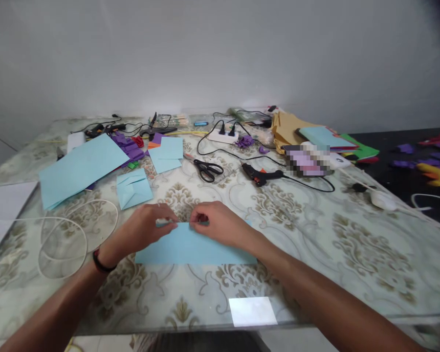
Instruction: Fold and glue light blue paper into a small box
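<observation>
A light blue sheet of paper lies lengthwise across the table in front of me. At its far edge, my left hand pinches the paper between thumb and fingers. Close beside it, my right hand grips the same edge with thumb and forefinger. Both forearms reach in from the near side, and the hands cover parts of the sheet's far corners. Beyond the left hand lies a folded light blue paper piece with creases. Black-handled scissors rest farther back, apart from both hands.
Large blue sheets lie left, near a looped white cable. A black glue gun with its cord sits right of the scissors. A white power strip, purple paper pieces and brown envelopes line the back.
</observation>
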Demonstrator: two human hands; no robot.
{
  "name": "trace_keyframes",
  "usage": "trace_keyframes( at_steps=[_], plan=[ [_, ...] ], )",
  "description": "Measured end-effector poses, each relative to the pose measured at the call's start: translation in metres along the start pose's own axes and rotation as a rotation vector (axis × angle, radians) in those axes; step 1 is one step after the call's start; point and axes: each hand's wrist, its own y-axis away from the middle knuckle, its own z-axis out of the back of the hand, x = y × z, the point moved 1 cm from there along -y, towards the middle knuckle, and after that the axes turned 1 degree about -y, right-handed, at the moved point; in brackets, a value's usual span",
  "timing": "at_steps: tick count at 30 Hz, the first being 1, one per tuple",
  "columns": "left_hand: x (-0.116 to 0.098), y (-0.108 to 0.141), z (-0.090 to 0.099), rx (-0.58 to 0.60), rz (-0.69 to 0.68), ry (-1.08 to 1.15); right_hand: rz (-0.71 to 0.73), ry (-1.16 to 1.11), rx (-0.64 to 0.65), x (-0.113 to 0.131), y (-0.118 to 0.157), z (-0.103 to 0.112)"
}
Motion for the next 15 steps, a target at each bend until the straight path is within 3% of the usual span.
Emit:
trace_keyframes(
  at_steps=[4, 8, 12, 15],
  plan=[
    [-0.022, -0.014, -0.012, 0.042, -0.019, -0.127, 0.048, 0.027, -0.014, 0.006, 0.003, -0.002],
    [-0.032, -0.020, -0.011, 0.048, -0.029, -0.136, 0.061, 0.025, -0.025, 0.006, 0.010, 0.003],
    [-0.029, -0.018, 0.002, 0.029, -0.038, -0.069, 0.085, 0.014, -0.060, 0.005, 0.015, 0.015],
    [-0.015, -0.013, 0.023, 0.029, -0.027, 0.003, 0.102, -0.014, -0.075, 0.003, 0.017, 0.025]
  ],
)
